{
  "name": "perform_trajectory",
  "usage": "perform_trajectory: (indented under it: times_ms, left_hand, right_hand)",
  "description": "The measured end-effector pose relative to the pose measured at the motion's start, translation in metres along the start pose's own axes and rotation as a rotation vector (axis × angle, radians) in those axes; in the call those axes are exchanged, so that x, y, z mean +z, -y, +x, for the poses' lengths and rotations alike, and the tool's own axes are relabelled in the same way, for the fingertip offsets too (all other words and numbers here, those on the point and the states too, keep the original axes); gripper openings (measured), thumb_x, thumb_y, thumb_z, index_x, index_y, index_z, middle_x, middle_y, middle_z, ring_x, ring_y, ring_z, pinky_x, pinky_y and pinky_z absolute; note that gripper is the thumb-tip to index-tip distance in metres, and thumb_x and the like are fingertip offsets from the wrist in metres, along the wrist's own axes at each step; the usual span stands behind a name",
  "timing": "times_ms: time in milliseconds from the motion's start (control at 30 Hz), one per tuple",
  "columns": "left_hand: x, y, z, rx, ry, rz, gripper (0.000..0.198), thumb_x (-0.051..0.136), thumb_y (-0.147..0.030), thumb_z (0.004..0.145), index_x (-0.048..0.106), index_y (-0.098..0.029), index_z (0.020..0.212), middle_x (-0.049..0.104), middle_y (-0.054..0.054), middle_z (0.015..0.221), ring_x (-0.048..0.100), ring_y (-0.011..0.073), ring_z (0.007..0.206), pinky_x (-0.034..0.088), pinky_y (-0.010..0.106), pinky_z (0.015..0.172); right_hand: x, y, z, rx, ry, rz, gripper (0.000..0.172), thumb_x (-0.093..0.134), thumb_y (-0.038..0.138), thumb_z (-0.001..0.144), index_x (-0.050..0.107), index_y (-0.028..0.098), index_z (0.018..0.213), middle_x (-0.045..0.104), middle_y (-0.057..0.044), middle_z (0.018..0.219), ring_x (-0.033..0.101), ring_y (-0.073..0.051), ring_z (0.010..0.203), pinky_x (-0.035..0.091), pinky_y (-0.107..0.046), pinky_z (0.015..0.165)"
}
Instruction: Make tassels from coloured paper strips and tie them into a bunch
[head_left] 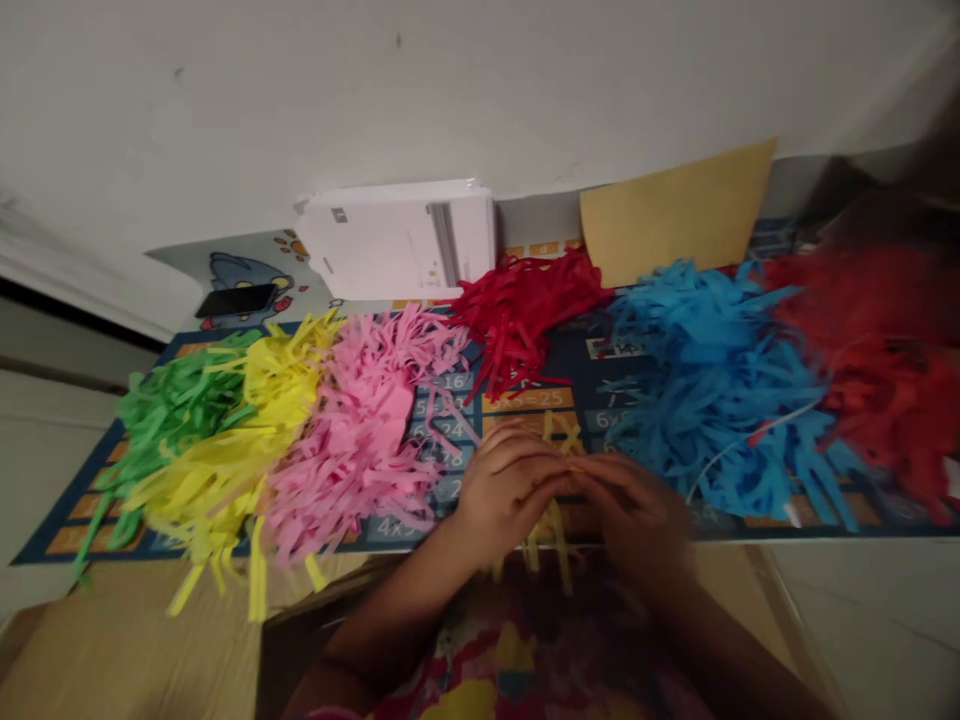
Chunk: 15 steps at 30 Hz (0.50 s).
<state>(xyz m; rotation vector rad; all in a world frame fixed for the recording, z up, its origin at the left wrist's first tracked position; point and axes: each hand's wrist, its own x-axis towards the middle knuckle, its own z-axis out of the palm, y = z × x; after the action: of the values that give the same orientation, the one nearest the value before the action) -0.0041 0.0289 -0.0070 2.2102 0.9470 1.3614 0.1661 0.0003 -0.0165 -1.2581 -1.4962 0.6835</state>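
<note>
White wall behind; blue number mat (525,400) across the tabletop, loaded edge to edge with cut paper already heaped by colour: blue heap (712,400), pink heap (360,430), yellow heap (247,430), green heap (172,410). At the near edge, left hand (510,480) and right hand (637,510) meeting, fingers pinched on loose yellow strips (553,528), seemingly a small remainder.

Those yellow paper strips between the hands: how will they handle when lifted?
Probably floppy: the yellow strips droop below the left hand and right hand that seem to pinch them. Likely very light, thin cut paper like the pink pile, so a push would scatter rather than slide them. They may tangle, as the piles' strips cross each other.
</note>
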Motion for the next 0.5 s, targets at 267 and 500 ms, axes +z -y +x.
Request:
perform_trajectory:
  times_ms: [267, 500]
  left_hand:
    - [-0.004, 0.001, 0.0, -0.058, 0.063, 0.039, 0.01, 0.067, -0.014, 0.085, 0.064, -0.022, 0.088, 0.074, -0.001, 0.082, 0.072, 0.0152, 0.077, 0.054, 0.038, 0.099]
    - [-0.012, -0.002, 0.009, -0.037, 0.145, -0.003, 0.008, 0.067, -0.017, 0.085, 0.068, -0.024, 0.087, 0.075, -0.001, 0.085, 0.072, 0.0168, 0.083, 0.054, 0.035, 0.095]
  right_hand:
    - [-0.065, -0.007, 0.036, -0.2, 0.024, -0.198, 0.015, 0.067, 0.03, 0.088, 0.077, 0.032, 0.1, 0.077, -0.001, 0.095, 0.071, -0.022, 0.089, 0.055, -0.038, 0.083]
    - [-0.241, -0.073, 0.148, 0.368, -0.524, -0.677, 0.033, 0.072, 0.037, 0.079, 0.067, 0.014, 0.056, 0.068, -0.012, 0.073, 0.066, -0.031, 0.1, 0.043, -0.038, 0.075]
